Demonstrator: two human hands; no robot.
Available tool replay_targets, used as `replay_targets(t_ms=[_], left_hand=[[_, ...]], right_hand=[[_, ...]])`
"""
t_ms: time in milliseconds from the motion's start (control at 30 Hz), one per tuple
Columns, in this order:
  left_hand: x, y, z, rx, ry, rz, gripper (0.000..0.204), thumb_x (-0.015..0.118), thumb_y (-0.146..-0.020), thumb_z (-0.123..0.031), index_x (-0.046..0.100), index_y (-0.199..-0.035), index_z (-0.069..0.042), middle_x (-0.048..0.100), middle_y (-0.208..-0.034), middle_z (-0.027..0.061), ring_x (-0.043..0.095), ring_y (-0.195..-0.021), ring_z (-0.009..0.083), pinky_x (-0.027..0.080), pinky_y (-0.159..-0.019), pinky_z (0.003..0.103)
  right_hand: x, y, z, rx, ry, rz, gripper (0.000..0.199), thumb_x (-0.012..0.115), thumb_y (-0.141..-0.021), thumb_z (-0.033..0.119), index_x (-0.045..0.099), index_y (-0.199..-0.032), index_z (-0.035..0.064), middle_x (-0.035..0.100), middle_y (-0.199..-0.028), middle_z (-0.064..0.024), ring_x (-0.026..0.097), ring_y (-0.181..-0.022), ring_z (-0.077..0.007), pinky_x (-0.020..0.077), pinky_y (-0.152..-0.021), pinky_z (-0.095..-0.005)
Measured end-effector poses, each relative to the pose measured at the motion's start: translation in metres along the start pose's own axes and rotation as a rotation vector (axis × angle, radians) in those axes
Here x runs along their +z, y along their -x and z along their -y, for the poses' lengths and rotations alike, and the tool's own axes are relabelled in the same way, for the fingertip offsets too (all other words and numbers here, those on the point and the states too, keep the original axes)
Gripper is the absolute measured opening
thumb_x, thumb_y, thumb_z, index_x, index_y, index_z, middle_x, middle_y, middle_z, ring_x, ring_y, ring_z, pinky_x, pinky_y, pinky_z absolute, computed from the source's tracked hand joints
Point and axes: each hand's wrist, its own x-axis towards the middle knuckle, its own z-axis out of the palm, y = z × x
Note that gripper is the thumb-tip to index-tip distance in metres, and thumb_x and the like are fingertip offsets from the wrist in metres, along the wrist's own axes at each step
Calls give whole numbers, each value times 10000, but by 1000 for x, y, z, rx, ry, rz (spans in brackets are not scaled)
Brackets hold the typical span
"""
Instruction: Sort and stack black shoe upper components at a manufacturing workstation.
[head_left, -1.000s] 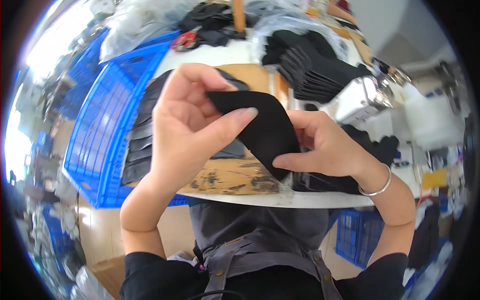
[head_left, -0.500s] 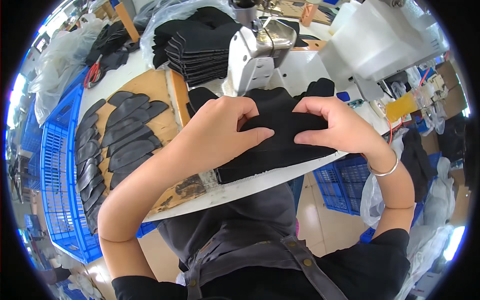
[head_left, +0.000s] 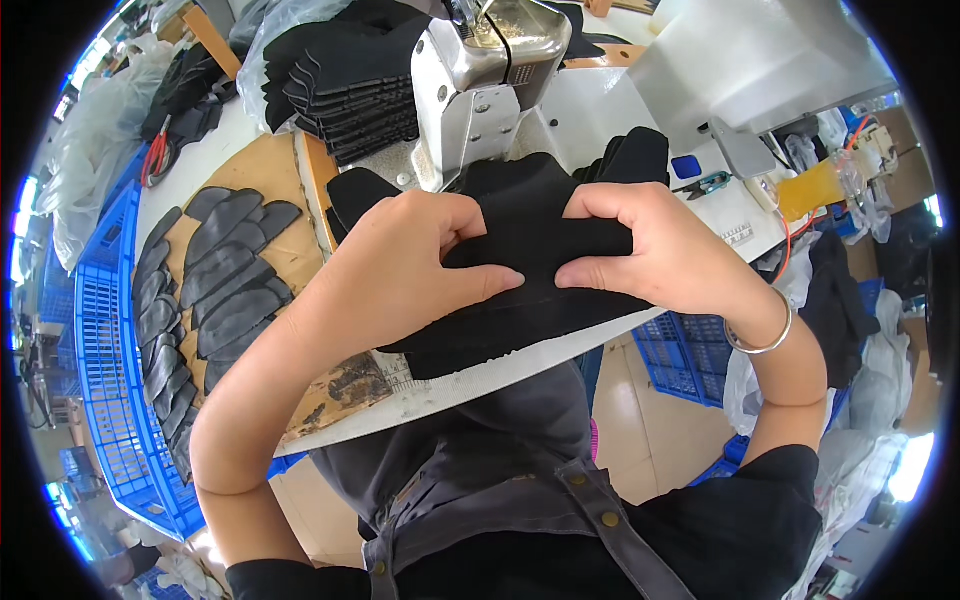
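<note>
Black cloth [head_left: 530,250] pinched from both sides above the counter [head_left: 695,218].

The cloth is grasped by the left grip [head_left: 425,250] and the right grip [head_left: 640,245], thumbs uppermost, over dark layers [head_left: 480,335] near the counter's front edge. Because black lies on black, edges could be misjudged and a lower layer dragged along; how many layers are pinched cannot be told. If the two sides were pulled unevenly, a crease or skewed fold could be formed. If the layers were drawn toward the front, they could be tipped off the edge; if pushed away, they could be rumpled against the white machine [head_left: 470,125].
</note>
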Motion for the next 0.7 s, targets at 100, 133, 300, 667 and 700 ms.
replay_targets(t_ms=[100,133,300,667,700], left_hand=[[0,1,0,-4,1,17,348,793,-748,-207,516,-724,3,337,-547,-30,289,-538,42,241,-461,259],[0,2,0,5,0,14,347,791,-749,-202,509,-718,0,336,-547,-29,287,-538,42,239,-460,259],[0,2,2,1,14,31,345,786,-748,-191,499,-711,-3,335,-552,-29,289,-542,41,243,-460,257],[6,3,6,88,-61,-43,330,774,-733,-180,502,-730,5,346,-544,16,303,-527,78,266,-460,277],[6,4,7,106,-77,-55,328,775,-730,-186,510,-734,7,356,-539,22,303,-519,89,271,-459,283]], right_hand=[[1,-2,-2,-49,28,14,329,782,-749,186,577,-912,-12,607,-796,-116,562,-700,-209,462,-690,-310],[2,-2,-4,-47,27,17,329,782,-749,186,577,-912,-12,607,-796,-116,562,-700,-209,462,-690,-310],[4,-3,-6,-110,87,-22,338,787,-742,190,572,-907,-12,603,-787,-124,562,-693,-216,462,-681,-311],[6,-6,1,-72,123,-21,369,810,-695,182,559,-880,-16,582,-730,-139,540,-623,-237,449,-619,-314],[6,-6,3,-63,156,-24,389,821,-672,186,557,-871,-18,573,-712,-152,531,-605,-258,443,-601,-317]])
